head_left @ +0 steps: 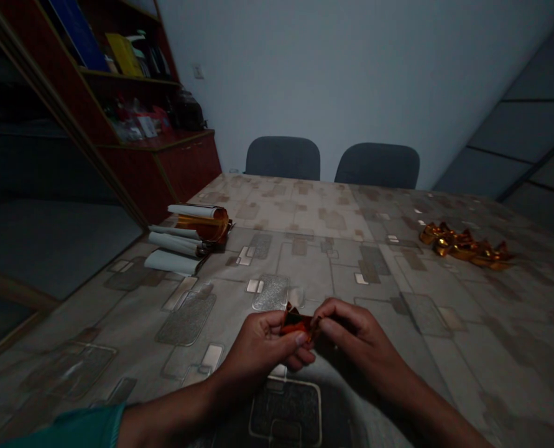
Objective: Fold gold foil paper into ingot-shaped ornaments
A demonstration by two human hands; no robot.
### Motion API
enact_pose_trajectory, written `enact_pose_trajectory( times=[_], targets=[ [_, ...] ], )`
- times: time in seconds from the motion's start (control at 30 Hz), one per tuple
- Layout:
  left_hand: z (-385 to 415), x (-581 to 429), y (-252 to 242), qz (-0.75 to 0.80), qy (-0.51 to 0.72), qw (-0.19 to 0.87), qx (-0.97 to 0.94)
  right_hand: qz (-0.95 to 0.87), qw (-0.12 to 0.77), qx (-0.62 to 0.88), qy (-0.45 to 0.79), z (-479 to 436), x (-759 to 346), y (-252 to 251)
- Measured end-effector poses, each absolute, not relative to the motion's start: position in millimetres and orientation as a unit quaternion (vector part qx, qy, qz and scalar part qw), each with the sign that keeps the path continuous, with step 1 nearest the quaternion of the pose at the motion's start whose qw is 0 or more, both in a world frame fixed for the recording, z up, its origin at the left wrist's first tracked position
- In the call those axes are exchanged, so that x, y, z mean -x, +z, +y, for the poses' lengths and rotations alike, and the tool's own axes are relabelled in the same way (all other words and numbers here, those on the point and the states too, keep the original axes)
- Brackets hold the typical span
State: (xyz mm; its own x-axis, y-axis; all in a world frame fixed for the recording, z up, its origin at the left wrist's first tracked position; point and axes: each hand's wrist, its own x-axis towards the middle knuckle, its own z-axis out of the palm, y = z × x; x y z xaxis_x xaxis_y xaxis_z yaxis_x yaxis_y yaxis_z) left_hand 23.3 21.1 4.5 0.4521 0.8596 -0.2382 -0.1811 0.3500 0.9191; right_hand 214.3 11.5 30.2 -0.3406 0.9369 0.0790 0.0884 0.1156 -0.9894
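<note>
Between my hands, above the near part of the table, is a small folded piece of gold foil paper (pixel 296 326) with orange-red reflections. My left hand (pixel 272 339) is closed on its left side, the thumb lying along the front and the fingers beneath. At its right end, the thumb and index finger of my right hand (pixel 351 326) pinch a corner. Far to the right on the table lies a row of folded gold foil paper pieces (pixel 466 244). Curled sheets of foil paper (pixel 188 239), gold on one face and pale on the other, are stacked on the left.
A patterned cloth covers the table (pixel 304 211). Two grey chairs (pixel 283 157) stand at its far edge, before a plain wall (pixel 332 74). A reddish wooden cabinet (pixel 188 163) with shelves of assorted items is at the back left.
</note>
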Motion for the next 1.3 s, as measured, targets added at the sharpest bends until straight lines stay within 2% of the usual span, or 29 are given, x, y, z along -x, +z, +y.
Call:
enact_pose_trajectory(
  times=[0.33,0.63,1.1,1.3],
  targets=[
    [21.9,-22.5,7.4,0.373,0.349,0.74,-0.437,-0.698,0.398,0.415,0.427,15.7,-217.3,36.0],
    [19.3,-20.4,10.4,0.361,0.324,0.747,-0.455,-0.68,0.391,0.473,0.403,15.1,-217.8,33.4],
    [15.5,-24.5,15.7,0.342,0.279,0.719,-0.537,-0.835,0.264,0.423,0.234,13.5,-219.0,29.8],
    [16.4,-24.7,13.8,0.336,0.279,0.724,-0.534,-0.839,0.268,0.418,0.224,12.5,-217.1,24.1]
  ],
)
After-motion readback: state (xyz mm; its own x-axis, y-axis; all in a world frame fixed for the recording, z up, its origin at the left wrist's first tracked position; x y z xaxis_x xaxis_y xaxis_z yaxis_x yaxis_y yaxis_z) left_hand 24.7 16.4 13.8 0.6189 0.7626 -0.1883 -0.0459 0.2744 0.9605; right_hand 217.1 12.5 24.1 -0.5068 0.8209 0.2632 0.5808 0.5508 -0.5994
